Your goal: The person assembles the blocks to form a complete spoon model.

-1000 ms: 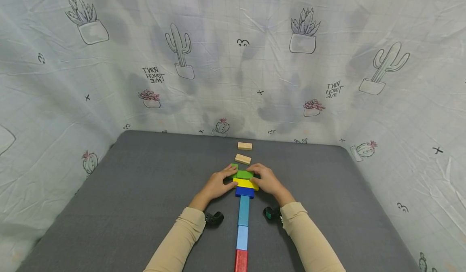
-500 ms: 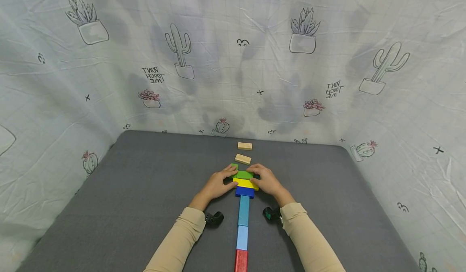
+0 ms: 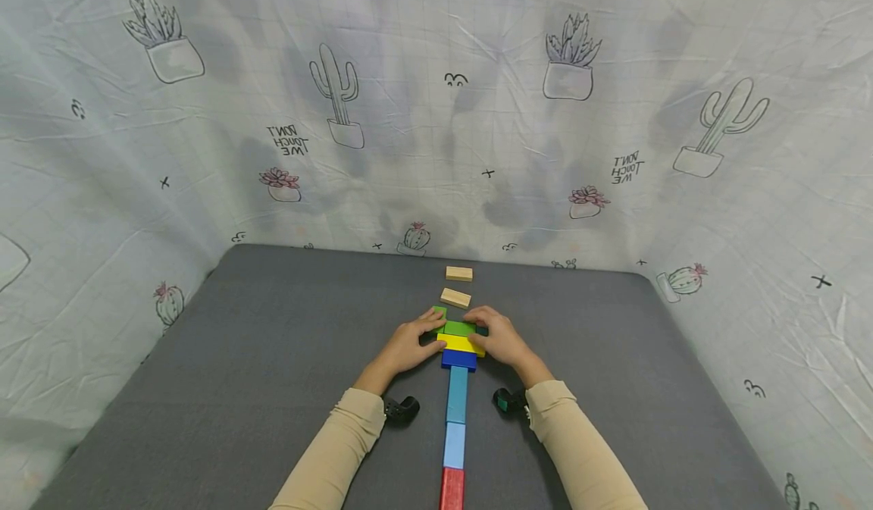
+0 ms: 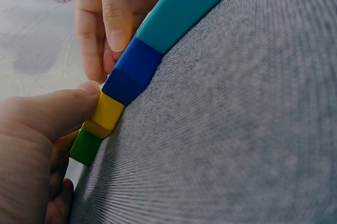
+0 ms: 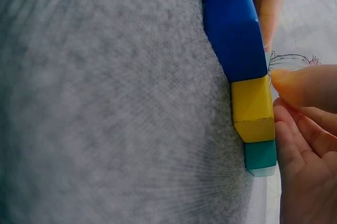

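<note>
In the head view, a yellow block [image 3: 455,342] lies crosswise behind a dark blue block [image 3: 459,360], with a green block [image 3: 460,328] beyond it. Another light green block [image 3: 439,313] shows at the left. My left hand [image 3: 407,345] grips the left side, thumb on the yellow block [image 4: 108,112], fingers reaching over to the green ones. From the right, my right hand [image 3: 501,339] grips the same group, its thumb at the yellow block's end and its fingers at the green block's far edge. A dark green piece [image 3: 481,330] is partly hidden behind that hand.
Toward me runs a straight line of a teal block [image 3: 457,395], a light blue block [image 3: 454,445] and a red block [image 3: 452,489]. Two plain wooden blocks, a nearer one [image 3: 455,298] and a farther one [image 3: 459,273], lie beyond on the grey table [image 3: 286,328]. Patterned cloth [image 3: 423,116] hangs behind.
</note>
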`<state>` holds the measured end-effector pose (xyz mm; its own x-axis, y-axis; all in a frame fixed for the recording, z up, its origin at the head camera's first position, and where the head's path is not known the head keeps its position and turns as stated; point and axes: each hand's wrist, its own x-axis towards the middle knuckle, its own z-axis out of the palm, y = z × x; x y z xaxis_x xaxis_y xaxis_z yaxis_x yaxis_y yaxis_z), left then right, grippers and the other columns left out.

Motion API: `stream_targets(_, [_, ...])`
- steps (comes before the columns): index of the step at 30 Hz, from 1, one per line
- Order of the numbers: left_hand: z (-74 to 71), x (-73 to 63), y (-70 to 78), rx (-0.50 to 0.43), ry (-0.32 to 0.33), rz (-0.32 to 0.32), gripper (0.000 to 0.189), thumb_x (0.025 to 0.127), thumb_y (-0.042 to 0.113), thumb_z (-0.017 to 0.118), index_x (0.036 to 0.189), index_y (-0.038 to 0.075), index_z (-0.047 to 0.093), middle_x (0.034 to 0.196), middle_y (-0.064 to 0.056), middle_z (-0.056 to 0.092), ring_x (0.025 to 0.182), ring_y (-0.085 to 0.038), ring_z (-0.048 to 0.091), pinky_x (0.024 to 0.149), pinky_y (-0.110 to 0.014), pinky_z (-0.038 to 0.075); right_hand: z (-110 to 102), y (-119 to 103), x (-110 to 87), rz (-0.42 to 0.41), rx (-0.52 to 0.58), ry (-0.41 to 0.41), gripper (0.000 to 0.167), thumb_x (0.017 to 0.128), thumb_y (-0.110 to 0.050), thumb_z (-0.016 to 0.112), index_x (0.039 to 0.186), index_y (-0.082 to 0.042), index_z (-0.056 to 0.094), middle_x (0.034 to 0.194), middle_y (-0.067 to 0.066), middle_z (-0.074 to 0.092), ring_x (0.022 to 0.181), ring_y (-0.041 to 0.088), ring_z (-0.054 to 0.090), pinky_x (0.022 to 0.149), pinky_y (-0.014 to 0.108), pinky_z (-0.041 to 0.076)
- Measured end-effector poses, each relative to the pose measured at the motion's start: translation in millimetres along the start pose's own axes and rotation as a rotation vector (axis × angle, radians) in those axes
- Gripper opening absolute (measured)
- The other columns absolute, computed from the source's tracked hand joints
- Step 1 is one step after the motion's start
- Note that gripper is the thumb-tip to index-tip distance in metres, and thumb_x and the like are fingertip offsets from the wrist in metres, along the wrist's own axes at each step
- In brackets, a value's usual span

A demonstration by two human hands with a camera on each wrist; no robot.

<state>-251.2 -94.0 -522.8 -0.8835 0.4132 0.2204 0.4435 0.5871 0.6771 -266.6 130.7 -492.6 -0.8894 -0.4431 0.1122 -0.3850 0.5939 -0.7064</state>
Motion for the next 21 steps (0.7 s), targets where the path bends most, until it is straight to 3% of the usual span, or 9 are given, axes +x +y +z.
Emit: stream_targets(21, [-1.3,-0.3,1.3,-0.003,-0.003,0.003,0.051,0.091,0.031,0.064,0.135,0.008,0.054,0.147,-0.003,0.044,0.141,-0.022,0.031,0.111,-0.049,0.032,-12.1,-0.1,7.4,0.080,0.041,0.068,0.043,0.089,-0.013,0.065,0.130,-0.003,0.055,0.127,0.015,0.056,0.116,0.034,0.055,0.097,0.049,0.047])
